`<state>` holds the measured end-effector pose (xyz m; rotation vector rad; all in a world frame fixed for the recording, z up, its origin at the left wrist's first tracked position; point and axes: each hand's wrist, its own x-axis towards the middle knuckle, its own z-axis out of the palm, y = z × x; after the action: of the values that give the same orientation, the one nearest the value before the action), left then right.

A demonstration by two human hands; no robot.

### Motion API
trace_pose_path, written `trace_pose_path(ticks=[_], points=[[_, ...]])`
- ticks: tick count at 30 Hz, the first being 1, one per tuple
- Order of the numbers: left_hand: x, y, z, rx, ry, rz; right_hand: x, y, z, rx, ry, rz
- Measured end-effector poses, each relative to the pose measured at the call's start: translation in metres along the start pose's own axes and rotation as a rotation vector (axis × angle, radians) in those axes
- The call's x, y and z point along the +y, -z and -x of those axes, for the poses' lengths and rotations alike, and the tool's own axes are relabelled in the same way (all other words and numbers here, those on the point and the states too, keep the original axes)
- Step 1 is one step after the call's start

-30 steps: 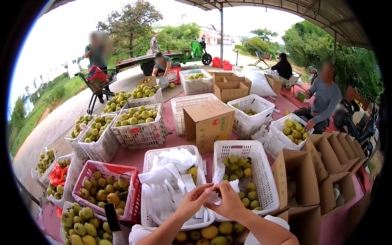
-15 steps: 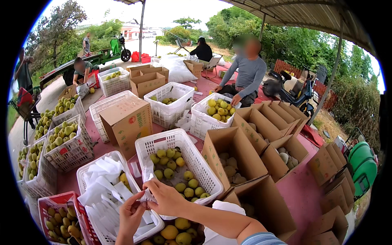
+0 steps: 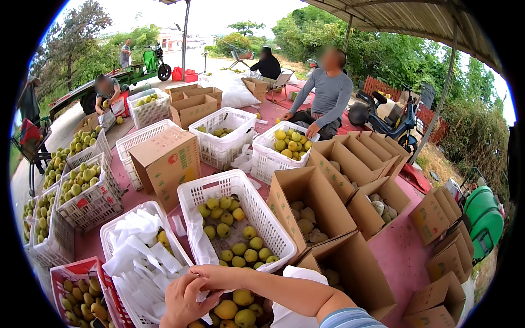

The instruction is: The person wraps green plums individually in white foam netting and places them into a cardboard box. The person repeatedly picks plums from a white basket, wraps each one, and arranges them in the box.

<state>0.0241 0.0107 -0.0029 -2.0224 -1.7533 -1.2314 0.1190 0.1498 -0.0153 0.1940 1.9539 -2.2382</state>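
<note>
Bright, diffuse daylight from the open far side; sky [image 3: 219, 16] burnt to white, metal roof [image 3: 404, 19] dim against it. Shadows soft, deepest inside the cardboard boxes [image 3: 326, 199]; left hand [image 3: 181, 300] and right hand [image 3: 217, 277] evenly lit. Fisheye frame rounds off to black, blue fringe along left rim, roof edge bowed, people's heads [image 3: 331, 59] blurred out.

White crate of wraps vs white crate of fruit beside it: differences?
Contents: the wrap crate shows mostly white wraps plus some yellow fruit; the fruit crate shows loose yellow-green fruit.
Fill: the wrap crate is heaped to its rim; the fruit crate has bare gaps between fruit.
Shared: both white and open-topped.
</note>
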Motion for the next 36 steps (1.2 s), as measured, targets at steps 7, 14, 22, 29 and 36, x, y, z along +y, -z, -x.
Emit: trace_pose_path(ticks=[7, 14, 22, 29, 36], points=[[-0.008, 0.013, 0.006, -0.402, 0.154, -0.24, -0.011, -0.004, 0.004, 0.451, 0.114, 0.798], [0.001, -0.006, 0.023, -0.668, -0.079, -0.286, -0.005, -0.02, 0.0, 0.647, 0.323, 0.972], [-0.019, 0.015, 0.0, 0.232, 0.669, 1.865, -0.01, -0.037, -0.004, 0.749, 0.655, 0.899], [-0.023, 0.004, 0.001, 0.2, 0.957, 1.612, 0.008, -0.043, -0.004, 0.641, 0.666, 0.931], [-0.045, -0.011, 0.027, -0.051, 0.924, 1.226, 0.02, -0.048, -0.009, 0.548, 0.761, 0.854]])
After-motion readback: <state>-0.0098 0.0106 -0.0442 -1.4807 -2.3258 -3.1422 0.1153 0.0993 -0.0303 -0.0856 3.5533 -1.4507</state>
